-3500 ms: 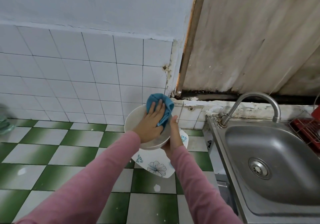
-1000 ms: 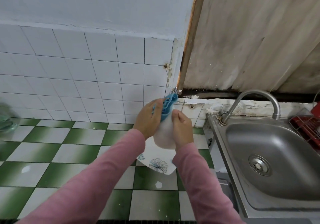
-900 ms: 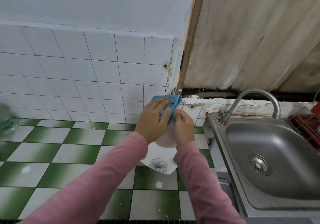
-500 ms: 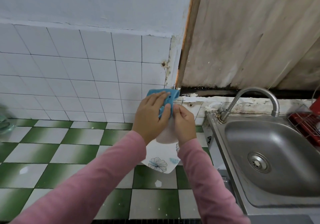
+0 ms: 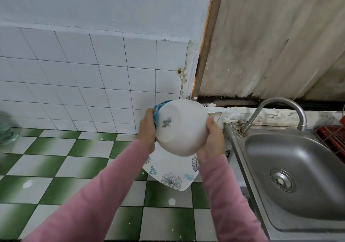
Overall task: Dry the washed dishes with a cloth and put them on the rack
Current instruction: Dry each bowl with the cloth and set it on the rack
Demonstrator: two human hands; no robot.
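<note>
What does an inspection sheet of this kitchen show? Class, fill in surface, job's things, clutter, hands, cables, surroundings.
Surface: counter, green-and-white tiles, white specks.
Job's things: bowl held up, base toward camera; cloth at its left edge; plate flat on the counter beneath; rack at right edge.
Clutter: blurred green glass item, far left.
Hands: left hand holds cloth against bowl; right hand grips bowl's right side.
Cables: nothing seen.
Surroundings: sink and tap on the right; tiled wall behind.
</note>
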